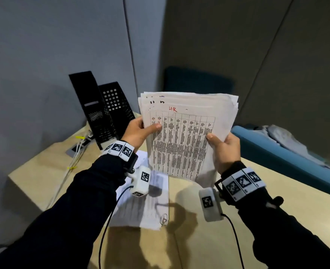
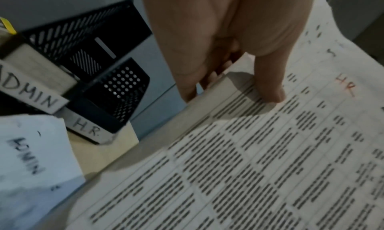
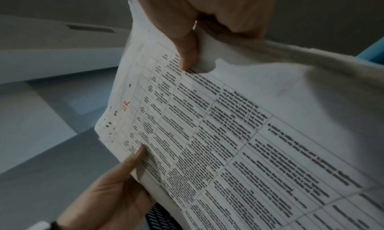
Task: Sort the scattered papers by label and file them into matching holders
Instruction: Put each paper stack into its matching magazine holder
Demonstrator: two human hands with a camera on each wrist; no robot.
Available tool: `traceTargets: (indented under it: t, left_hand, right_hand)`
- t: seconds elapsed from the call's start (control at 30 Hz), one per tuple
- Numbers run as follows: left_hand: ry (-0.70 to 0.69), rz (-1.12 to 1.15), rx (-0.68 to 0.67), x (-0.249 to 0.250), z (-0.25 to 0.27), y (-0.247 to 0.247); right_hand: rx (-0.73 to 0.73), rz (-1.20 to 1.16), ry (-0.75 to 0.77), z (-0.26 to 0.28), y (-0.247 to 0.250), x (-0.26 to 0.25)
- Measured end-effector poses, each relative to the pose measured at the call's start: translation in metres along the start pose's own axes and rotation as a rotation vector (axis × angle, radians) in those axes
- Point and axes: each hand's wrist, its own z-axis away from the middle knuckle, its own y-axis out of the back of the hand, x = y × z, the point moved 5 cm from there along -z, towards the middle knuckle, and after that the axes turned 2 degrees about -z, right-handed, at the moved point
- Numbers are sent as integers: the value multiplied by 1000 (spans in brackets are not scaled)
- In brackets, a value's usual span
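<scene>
Both hands hold a stack of papers (image 1: 187,133) upright above the desk. Its front sheet is a printed table marked "HR" in red at the top (image 2: 344,84). My left hand (image 1: 140,129) grips the stack's left edge, thumb on the front sheet. My right hand (image 1: 222,144) grips the right edge, thumb on the front. Two black mesh file holders stand at the back left: one labelled ADMIN (image 2: 62,41) and one labelled H.R. (image 2: 116,92). A sheet marked ADMIN (image 2: 31,159) lies on the desk below.
More printed sheets with a paper clip (image 1: 146,202) lie on the beige desk (image 1: 277,200) under my left wrist. White cables (image 1: 76,152) run from a desk port at the left. A blue bench with grey cloth (image 1: 280,144) stands to the right. Grey partition walls close the back.
</scene>
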Motion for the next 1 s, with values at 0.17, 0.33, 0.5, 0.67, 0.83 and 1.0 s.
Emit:
traceTargets:
  t: [0.17,0.33,0.5,0.67,0.83,1.0]
  left_hand:
    - [96,-62,-58,-10,-30,59]
    - [40,-120,-24,-2,-75,98]
    - [-4,-199,32,17,-132,130]
    - [-47,-292,149,32,-186,157]
    - [-76,-394,282,40,-219,172]
    - [-129,-456,365,42,-235,180]
  right_hand:
    - [48,-47,-6,-13,-70,0]
    - [78,110,68,-42,-128,-4]
    - [24,909,300,-57,-173,-36]
    - [-59,1106,311,-80,-209,-33]
    - [-40,755,221,-110,-235,-7]
    - [-10,620,147,-126,-254,23]
